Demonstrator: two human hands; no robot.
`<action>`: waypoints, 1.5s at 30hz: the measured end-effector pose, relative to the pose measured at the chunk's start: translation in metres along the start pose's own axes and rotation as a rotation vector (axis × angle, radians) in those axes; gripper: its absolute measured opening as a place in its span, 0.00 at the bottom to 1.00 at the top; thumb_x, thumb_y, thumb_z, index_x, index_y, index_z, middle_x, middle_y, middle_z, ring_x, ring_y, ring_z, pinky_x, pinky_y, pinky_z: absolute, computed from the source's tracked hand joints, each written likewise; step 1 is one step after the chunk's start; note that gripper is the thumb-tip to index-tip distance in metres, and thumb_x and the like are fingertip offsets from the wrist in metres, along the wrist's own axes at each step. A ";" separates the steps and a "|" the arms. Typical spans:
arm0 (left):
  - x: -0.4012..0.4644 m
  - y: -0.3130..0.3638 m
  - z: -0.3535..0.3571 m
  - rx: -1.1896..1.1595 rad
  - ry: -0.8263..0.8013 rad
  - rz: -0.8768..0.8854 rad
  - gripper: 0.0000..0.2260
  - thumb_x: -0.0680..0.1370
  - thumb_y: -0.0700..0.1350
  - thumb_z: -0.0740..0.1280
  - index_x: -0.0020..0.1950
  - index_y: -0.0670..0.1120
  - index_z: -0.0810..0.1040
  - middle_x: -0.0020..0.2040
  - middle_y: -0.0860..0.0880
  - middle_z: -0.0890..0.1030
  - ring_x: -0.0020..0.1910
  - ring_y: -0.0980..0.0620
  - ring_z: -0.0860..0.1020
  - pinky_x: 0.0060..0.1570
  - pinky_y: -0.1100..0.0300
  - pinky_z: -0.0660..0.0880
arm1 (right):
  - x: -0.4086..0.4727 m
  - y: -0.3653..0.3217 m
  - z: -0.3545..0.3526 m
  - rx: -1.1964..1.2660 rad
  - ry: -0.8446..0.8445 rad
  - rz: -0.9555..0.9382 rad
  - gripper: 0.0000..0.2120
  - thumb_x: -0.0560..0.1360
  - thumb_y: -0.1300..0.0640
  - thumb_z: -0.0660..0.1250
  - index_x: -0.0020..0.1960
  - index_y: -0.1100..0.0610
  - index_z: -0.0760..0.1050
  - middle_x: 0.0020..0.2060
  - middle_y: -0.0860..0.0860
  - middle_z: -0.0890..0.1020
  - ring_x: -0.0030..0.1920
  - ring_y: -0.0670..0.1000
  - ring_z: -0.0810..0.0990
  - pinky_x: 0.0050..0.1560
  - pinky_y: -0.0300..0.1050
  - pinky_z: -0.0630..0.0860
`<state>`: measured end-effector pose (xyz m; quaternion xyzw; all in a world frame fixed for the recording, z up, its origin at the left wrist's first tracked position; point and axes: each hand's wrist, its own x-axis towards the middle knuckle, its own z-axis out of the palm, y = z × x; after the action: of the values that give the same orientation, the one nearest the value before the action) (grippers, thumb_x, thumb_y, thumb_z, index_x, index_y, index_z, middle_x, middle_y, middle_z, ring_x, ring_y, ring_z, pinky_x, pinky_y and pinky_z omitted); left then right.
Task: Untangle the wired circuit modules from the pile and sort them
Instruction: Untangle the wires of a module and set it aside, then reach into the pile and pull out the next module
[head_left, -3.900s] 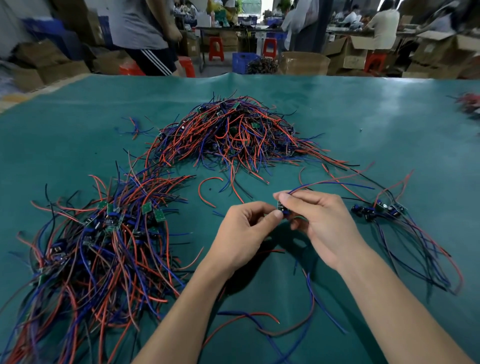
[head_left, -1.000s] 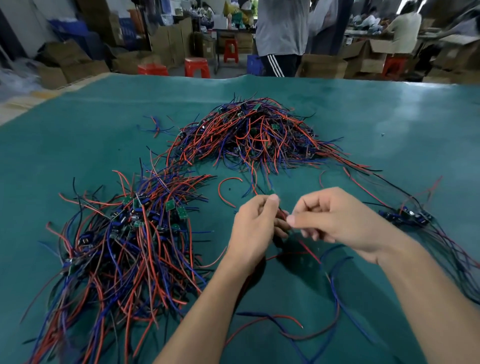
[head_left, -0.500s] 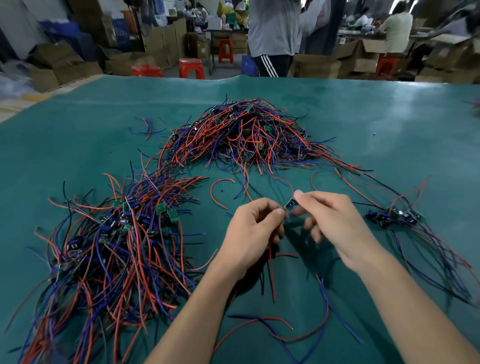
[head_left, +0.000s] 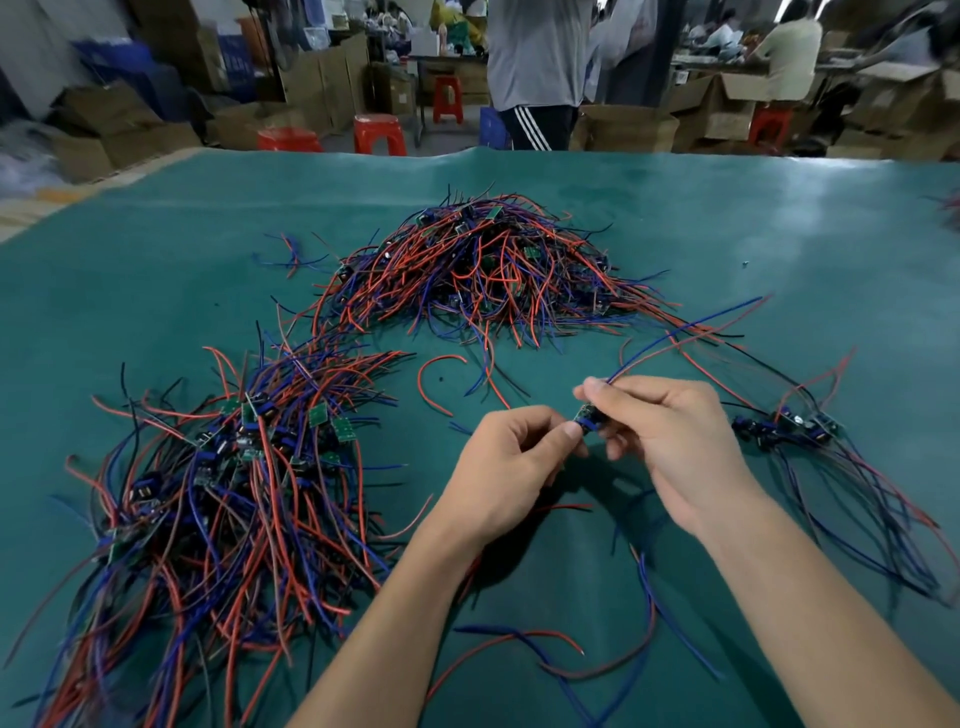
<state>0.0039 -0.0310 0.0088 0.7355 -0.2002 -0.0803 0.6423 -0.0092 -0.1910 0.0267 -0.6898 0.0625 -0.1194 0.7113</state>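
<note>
Pinching one small circuit module (head_left: 587, 417) between them, the left hand (head_left: 511, 467) and right hand (head_left: 670, 441) hold it above the tabletop (head_left: 156, 260), nearer the person than the tangled pile (head_left: 483, 270). It looks light and rigid, its wires limp and snag-prone; the board's edges look the safest hold.

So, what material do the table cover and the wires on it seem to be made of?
Table cover: probably vinyl or a similar coated sheet; smooth teal surface with soft glare, and its far edge ripples.
Wires: likely thin plastic-insulated leads; red, blue and black, faintly glossy, bending in loose curves. What is inside them cannot be seen.
</note>
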 end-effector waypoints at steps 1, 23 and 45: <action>0.000 0.000 0.000 0.004 -0.010 0.006 0.12 0.82 0.44 0.65 0.39 0.47 0.80 0.23 0.56 0.68 0.24 0.59 0.63 0.26 0.66 0.60 | 0.002 0.001 -0.003 -0.074 0.039 -0.043 0.06 0.75 0.60 0.75 0.39 0.58 0.87 0.33 0.55 0.83 0.30 0.48 0.75 0.27 0.39 0.71; 0.003 -0.005 0.002 -0.097 0.134 -0.031 0.10 0.84 0.38 0.59 0.47 0.42 0.77 0.31 0.51 0.79 0.27 0.55 0.73 0.27 0.64 0.67 | 0.011 0.008 -0.016 -0.141 0.211 -0.100 0.07 0.78 0.52 0.71 0.44 0.53 0.83 0.34 0.46 0.84 0.28 0.43 0.76 0.24 0.38 0.70; 0.000 0.002 0.004 -0.068 -0.104 -0.076 0.11 0.81 0.37 0.61 0.44 0.46 0.81 0.34 0.50 0.81 0.31 0.58 0.74 0.32 0.71 0.69 | 0.008 -0.020 -0.019 -0.113 0.551 -0.366 0.06 0.76 0.48 0.70 0.41 0.48 0.79 0.32 0.43 0.79 0.33 0.48 0.76 0.39 0.53 0.73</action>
<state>0.0020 -0.0352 0.0104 0.7151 -0.2021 -0.1495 0.6522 -0.0079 -0.2123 0.0459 -0.6698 0.1341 -0.4236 0.5950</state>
